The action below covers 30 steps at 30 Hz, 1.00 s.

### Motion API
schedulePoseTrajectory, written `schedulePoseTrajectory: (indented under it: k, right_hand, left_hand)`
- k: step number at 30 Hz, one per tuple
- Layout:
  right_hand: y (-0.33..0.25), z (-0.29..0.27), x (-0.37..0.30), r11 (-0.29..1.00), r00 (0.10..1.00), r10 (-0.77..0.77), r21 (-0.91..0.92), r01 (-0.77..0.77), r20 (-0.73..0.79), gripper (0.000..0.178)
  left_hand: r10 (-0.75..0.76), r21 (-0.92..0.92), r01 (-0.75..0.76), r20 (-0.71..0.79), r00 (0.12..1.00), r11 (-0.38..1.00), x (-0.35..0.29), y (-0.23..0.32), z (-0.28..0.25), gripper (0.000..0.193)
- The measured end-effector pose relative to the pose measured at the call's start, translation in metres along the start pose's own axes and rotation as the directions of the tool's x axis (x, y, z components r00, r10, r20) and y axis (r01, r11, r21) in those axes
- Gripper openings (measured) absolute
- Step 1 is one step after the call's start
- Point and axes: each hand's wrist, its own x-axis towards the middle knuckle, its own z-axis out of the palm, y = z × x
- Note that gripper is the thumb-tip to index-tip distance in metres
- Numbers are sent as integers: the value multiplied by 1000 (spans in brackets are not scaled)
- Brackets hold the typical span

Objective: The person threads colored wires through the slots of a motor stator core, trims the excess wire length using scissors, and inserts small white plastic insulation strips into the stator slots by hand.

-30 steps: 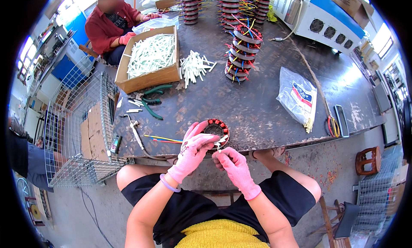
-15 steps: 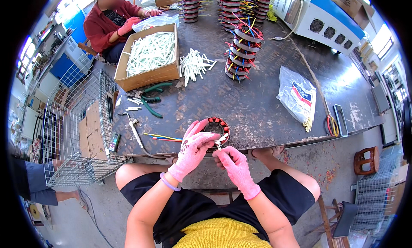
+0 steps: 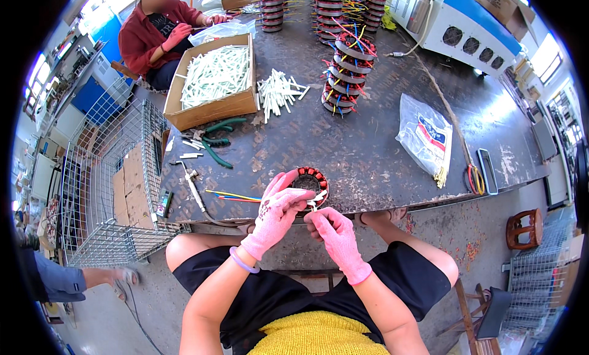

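Note:
A motor stator [image 3: 317,173], a dark ring with red coils, lies at the table's near edge in front of me. My left hand [image 3: 277,212], in a pink glove, grips its left near side, the fingertips pressed together by the near rim. There, small white sleeves [image 3: 319,196] stick up between my hands. My right hand [image 3: 336,238], also gloved, pinches the near end of a white sleeve; its fingertips partly hide it. Yellow, blue and red lead wires [image 3: 236,197] stretch left from beneath my left hand.
Left stand a carton [image 3: 177,118] of white sleeves, a loose sleeve pile [image 3: 279,93], green-handled pliers [image 3: 216,151] and a corded tool [image 3: 193,186]. Stacked stators [image 3: 350,73] rise at the back. Right lie a plastic bag [image 3: 423,137] and phone [image 3: 487,171]. A co-worker [image 3: 150,39] sits far left.
My hands and the stator stay almost where they were. The co-worker's gloved hand has shifted slightly at the far left. A passer-by's leg at the lower left has moved right.

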Motion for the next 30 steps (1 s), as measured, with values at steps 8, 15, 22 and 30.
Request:
schedulePoseTrajectory:
  k: [8,15,22,30]
  right_hand:
    - [1,1,3,998,998,-59,-36,58,-7,25]
    - [2,1,5,995,998,-57,-81,55,-26,24]
    - [4,2,1,993,996,-93,-73,93,-5,22]
    - [6,-1,1,992,996,-88,-95,88,8,22]
  left_hand:
    - [-28,-19,29,43,999,999,-1,1,-2,28]
    - [-35,-27,36,49,998,999,-1,1,-2,31]
    - [-14,-47,15,13,1000,999,-1,1,-2,30]
    - [-25,-32,24,-16,1000,999,1,5,-1,25]
